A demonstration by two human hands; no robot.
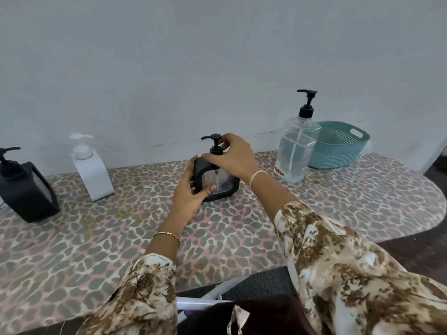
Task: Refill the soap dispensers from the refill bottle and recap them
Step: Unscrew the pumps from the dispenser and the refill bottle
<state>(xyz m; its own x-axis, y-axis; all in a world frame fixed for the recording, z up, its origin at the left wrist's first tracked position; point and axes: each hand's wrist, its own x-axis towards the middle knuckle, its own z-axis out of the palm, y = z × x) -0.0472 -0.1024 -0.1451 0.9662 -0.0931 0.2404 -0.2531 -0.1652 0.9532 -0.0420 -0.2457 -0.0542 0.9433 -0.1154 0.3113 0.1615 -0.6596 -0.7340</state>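
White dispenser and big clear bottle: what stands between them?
Head view: a black dispenser, the left hand holding its side, the right hand gripping its top.

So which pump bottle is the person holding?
The middle black dispenser: left hand grips its body, right hand pinches its pump. The far-left black one, the white one and the clear bottle stand untouched.

I count three soap dispensers: a black dispenser [26,189], a white dispenser [93,176] and a clear dispenser [223,182]; also one refill bottle [296,151] and one basket [338,151].
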